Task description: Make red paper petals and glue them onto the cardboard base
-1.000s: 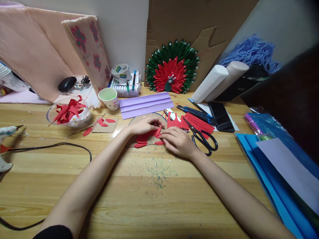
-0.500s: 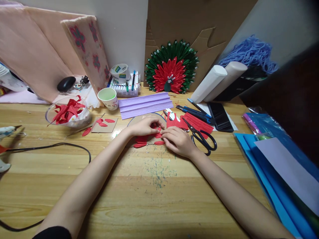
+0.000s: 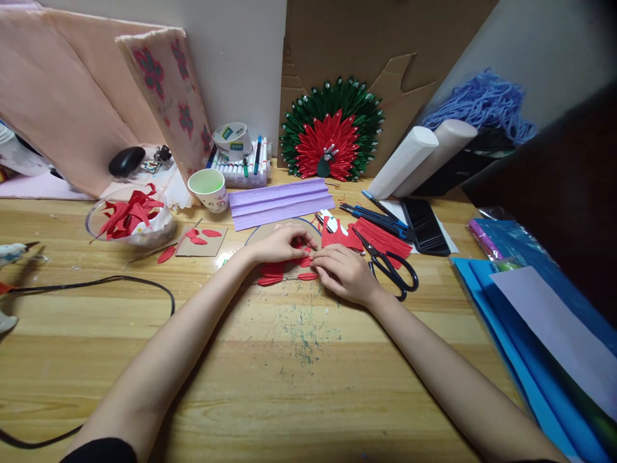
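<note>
Over a round cardboard piece with a blue outline (image 3: pixel 263 233), my left hand (image 3: pixel 284 244) and my right hand (image 3: pixel 344 273) meet at the fingertips. Both are pinched around a small red paper petal (image 3: pixel 305 262), mostly covered by the fingers. Other red petals (image 3: pixel 270 279) lie along the near edge of the cardboard, partly under my left hand. To the right of my right hand are black-handled scissors (image 3: pixel 390 267), their blades on folded red crepe paper (image 3: pixel 383 241). A cut red paper piece (image 3: pixel 337 236) sits just behind my right fingers.
Left of my hands, loose petals lie on a small cardboard piece (image 3: pixel 207 247), near a bowl of red scraps (image 3: pixel 130 215). A paper cup (image 3: pixel 208 191) and purple crepe paper (image 3: pixel 282 204) stand behind. A glue gun (image 3: pixel 12 254) and black cable (image 3: pixel 120 278) are at left; a phone (image 3: pixel 424 226) is at right.
Both hands hold almost the same pose, with only very slight finger movement at the red petal. The view has shifted a touch; nothing else has moved.
</note>
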Action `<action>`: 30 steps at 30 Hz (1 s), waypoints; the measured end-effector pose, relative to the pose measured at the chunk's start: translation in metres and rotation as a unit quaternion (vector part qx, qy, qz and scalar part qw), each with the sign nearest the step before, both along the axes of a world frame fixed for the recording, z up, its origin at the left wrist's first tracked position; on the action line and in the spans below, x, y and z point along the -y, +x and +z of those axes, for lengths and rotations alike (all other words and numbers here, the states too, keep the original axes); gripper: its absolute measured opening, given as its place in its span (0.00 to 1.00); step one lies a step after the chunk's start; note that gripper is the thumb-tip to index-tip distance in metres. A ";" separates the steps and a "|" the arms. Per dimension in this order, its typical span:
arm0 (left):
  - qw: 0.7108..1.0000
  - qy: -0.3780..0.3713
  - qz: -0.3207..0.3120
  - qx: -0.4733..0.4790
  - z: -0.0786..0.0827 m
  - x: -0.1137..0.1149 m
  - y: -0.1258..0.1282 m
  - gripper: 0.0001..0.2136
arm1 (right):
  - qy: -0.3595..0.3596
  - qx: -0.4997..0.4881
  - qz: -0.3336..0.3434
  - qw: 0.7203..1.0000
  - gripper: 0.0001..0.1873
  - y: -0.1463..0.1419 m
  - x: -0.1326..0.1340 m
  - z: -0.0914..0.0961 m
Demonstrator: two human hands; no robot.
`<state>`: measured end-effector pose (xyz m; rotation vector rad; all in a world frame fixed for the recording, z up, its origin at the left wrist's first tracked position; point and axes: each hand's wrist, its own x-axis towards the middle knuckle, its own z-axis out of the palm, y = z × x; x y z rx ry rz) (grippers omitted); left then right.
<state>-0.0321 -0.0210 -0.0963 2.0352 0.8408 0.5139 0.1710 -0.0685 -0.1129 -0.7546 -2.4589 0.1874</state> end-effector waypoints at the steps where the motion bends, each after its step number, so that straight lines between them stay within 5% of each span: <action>1: 1.000 0.001 0.000 -0.001 0.000 0.000 0.000 0.08 | 0.005 -0.003 0.001 1.000 0.10 0.000 0.000 0.000; 30: 1.000 -0.019 -0.005 0.020 -0.004 -0.002 -0.002 0.06 | 0.016 0.032 0.029 0.999 0.10 -0.003 -0.001 -0.002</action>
